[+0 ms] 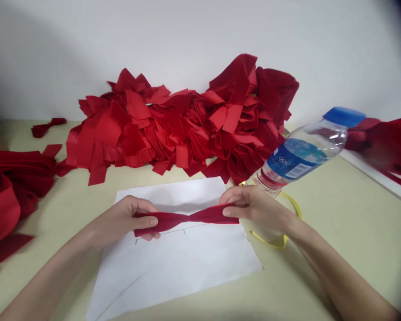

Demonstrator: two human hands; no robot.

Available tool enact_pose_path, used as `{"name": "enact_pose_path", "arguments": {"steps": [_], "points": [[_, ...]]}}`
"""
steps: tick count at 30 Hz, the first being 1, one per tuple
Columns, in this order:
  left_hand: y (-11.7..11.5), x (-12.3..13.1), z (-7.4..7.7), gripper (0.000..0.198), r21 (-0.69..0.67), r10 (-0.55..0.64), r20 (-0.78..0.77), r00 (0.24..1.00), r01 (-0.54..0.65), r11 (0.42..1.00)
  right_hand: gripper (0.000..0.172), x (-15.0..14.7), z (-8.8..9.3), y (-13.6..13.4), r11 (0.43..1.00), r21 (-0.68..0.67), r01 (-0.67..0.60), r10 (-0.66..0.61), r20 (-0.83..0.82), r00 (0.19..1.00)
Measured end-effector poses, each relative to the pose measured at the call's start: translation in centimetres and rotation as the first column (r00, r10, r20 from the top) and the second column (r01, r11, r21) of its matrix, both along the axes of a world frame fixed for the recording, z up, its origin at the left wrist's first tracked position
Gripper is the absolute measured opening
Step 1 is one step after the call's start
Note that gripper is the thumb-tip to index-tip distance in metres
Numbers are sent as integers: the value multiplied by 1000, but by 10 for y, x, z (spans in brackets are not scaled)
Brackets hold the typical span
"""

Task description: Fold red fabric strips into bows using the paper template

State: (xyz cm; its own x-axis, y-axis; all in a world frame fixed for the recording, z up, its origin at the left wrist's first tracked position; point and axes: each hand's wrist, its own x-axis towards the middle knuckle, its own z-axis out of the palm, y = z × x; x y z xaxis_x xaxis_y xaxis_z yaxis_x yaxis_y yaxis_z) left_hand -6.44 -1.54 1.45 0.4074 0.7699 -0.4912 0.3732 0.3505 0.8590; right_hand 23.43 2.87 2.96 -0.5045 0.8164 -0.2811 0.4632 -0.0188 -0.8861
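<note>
A red fabric strip (194, 217), pinched narrow at its middle like a bow, stretches between both hands. My left hand (127, 220) grips its left end, thumb on top and fingers beneath. At the opposite end, my right hand (250, 205) pinches the fabric between thumb and fingers. Below the strip lies a white paper sheet (183, 272) with a thin ruled line and short tick marks, partly covered by the strip. Behind my right hand a clear plastic bottle (294, 154) with a blue cap and label appears tilted; its base is hidden.
A big heap of red fabric pieces (173, 129) runs along the wall. More red fabric (13, 196) lies at the left, with a small bow-shaped piece (48, 127) behind it. A yellow band (280, 245) rests by my right wrist. Red fabric (384, 145) and a white edge (377, 174) are at right.
</note>
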Motion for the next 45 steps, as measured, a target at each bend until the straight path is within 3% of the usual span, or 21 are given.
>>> {"name": "enact_pose_path", "arguments": {"steps": [5, 12, 18, 23, 27, 30, 34, 37, 40, 42, 45], "points": [[4, -3, -1, 18, -11, 2, 62, 998, -2, 1000, 19, 4, -1, 1, 1000, 13, 22, -22, -24, 999], [7, -11, 1, 19, -53, 116, 69, 991, -112, 992, 18, 10, -8, 3, 998, 6, 56, -56, -40, 998], [7, -10, 0, 13, -23, 183, 68, 981, -182, 983, 20, 8, -11, 0, 996, -90, 20, -35, -174, 984], [8, -11, -2, 17, -8, 175, 42, 984, -175, 984, 24, 1, -12, -2, 984, -145, 105, -126, -151, 980], [10, -13, -5, 20, -22, 159, 16, 987, -158, 987, 21, 0, -11, 0, 981, -81, 175, -181, -78, 980], [10, -14, -9, 19, -19, 160, -4, 987, -160, 987, 18, 1, -13, -1, 991, -17, 132, -133, -46, 990], [10, -13, -16, 21, -1, 200, -33, 979, -200, 980, 18, 3, -18, -1, 984, 166, 61, -74, 73, 995], [10, -13, -19, 24, 8, 212, -32, 977, -212, 977, 19, 0, -18, -3, 925, 377, 54, -135, 190, 972], [10, -11, -21, 25, 17, 211, -38, 977, -211, 977, 18, -10, -18, -5, 783, 621, -33, -139, 226, 964], [10, -10, -21, 24, 26, 201, -35, 979, -200, 979, 22, -18, -20, -5, 714, 683, -153, -34, 252, 967], [9, -10, -20, 24, 20, 187, -5, 982, -187, 982, 31, -30, -24, -4, 688, 644, -335, 123, 352, 928]]}}
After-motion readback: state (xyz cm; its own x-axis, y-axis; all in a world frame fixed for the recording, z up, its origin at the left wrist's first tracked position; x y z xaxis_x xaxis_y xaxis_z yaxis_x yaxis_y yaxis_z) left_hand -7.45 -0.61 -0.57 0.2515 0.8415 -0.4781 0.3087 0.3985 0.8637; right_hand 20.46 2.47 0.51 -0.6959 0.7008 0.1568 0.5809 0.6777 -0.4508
